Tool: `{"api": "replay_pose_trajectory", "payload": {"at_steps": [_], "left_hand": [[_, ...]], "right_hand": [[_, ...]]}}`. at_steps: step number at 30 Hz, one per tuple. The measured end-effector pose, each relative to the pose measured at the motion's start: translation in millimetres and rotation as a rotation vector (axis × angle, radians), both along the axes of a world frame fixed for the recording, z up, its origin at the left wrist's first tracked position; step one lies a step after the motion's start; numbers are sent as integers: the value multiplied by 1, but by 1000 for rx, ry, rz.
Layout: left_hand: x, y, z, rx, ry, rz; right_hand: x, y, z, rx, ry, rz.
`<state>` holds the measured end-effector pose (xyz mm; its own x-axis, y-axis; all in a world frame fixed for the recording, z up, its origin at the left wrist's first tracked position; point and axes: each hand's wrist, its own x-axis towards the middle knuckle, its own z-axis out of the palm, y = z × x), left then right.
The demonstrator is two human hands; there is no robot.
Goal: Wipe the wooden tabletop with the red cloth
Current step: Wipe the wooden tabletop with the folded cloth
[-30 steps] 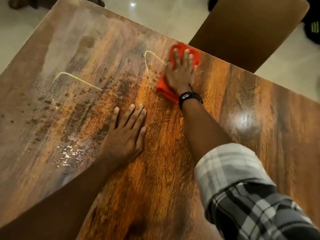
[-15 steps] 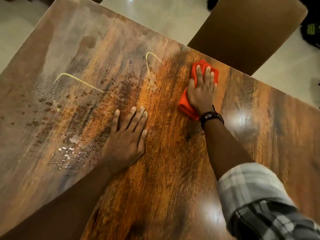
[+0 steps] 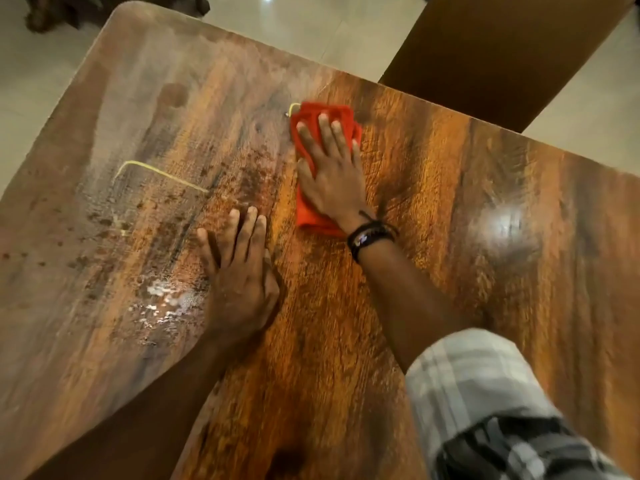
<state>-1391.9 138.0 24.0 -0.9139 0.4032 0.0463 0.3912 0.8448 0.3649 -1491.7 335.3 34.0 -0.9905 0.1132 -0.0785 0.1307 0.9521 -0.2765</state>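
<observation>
**Cloth swept back left toward the yellow mark**

The right hand (image 3: 332, 171) lies flat, fingers spread, pressing the red cloth (image 3: 311, 133) onto the wooden tabletop (image 3: 433, 237) at its far middle. Half a second ago the cloth sat further right, clear of the curved yellow mark (image 3: 293, 106); now its far-left corner touches that mark. The left hand (image 3: 239, 275) stays palm-down on the wood, fingers now closer together, near and left of the cloth. White flecks (image 3: 162, 299) lie just left of it. A brown chair back (image 3: 502, 53) stands beyond the far edge.
</observation>
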Motion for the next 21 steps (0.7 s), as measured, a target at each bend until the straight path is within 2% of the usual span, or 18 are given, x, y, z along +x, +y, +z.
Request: {"api": "replay_pose_trajectory", "payload": {"at_steps": [3,5,9,16,21], "left_hand": [[0,-1,1,39,-13,-2],[0,-1,0,36,-15,-8],[-1,1,1,46,-31,-11],[1,-3,-7,44,-8,-22],[1,-5,-8,87,-10,-35]], "right_hand": [[63,-22,-2,-50,-1,68],[75,-24,-3,-29,-19,62],[33,-27,-2,-8,-4,-2],[-99,2,5,-11,-59,-157],[-73,-13,2,-24,-52,-222]]}}
